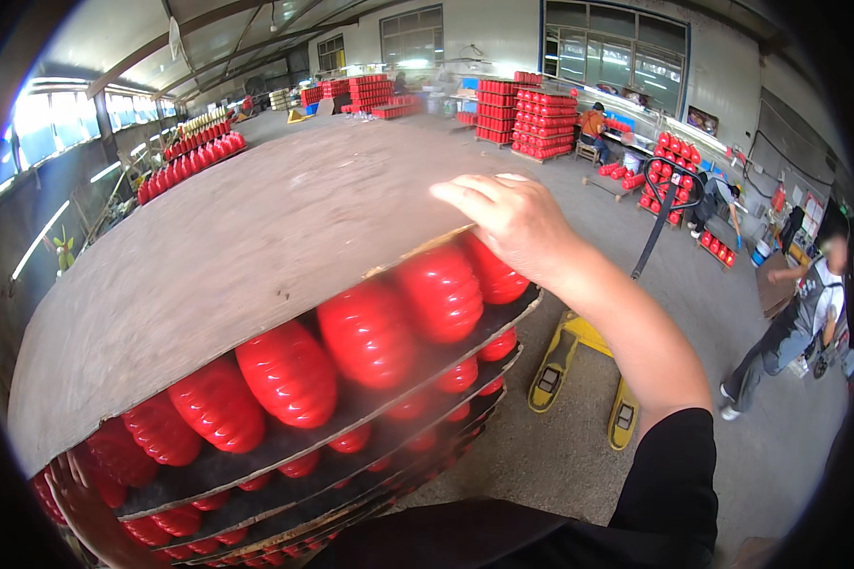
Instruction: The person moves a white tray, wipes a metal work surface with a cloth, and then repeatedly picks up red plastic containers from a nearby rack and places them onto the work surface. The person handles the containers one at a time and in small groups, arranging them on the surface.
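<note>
A wide, flat wooden board [209, 218] lies over the top layer of a stack of shiny red ribbed vessels [287, 375]. My right hand [514, 220] grips the board's right corner, with its fingers over the top face. At the lower left, my left hand [81, 507] is up against the board's near left corner, beside the red vessels. Its visible fingers point upward, stretched out and slightly apart; part of that hand is in shadow. Beneath the top row, thinner boards [370, 417] separate several more layers of red vessels.
Right of the stack stands a yellow pallet truck [562, 365] with a black handle [669, 204]. A person [797, 322] is on the floor at far right, and others work near the right wall. More red stacks [544, 123] stand at the back; red rows [192, 161] line the left.
</note>
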Tool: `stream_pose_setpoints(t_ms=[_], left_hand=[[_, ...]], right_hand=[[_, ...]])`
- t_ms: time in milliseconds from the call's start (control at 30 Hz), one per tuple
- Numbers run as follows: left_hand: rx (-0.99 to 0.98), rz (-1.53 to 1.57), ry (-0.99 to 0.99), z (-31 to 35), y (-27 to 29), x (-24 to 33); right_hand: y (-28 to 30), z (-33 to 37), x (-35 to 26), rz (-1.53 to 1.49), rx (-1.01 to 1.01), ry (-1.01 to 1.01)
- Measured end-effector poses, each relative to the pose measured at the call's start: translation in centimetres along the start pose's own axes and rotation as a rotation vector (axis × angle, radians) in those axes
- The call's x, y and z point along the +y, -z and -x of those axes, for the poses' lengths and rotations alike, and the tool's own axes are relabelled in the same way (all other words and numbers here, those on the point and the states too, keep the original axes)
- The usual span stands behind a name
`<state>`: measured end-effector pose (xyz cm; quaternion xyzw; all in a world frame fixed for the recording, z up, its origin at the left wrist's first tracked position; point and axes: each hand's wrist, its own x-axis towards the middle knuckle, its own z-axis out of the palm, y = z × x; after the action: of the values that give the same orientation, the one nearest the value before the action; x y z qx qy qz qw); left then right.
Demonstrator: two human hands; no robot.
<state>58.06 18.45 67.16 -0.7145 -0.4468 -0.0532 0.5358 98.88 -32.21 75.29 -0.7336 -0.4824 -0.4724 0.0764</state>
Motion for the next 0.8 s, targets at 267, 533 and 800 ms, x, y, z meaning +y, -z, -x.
stream_pose_setpoints(t_ms=[267,533,800], left_hand=[[0.060,-2.715,-0.791,-4.3,4.9,-0.1],[0.188,-2.914,-0.427,-7.8,-2.6,-0.7],[0.107,-2.901,-0.053,-7.3,-2.5,-1.7]], right_hand=[[0.5,-1.1,0.0,0.069,0.013,0.031],[0.8,-2.7,0.2,0.158,0.239,0.054],[1.9,-2.0,-0.5,0.265,0.452,0.063]])
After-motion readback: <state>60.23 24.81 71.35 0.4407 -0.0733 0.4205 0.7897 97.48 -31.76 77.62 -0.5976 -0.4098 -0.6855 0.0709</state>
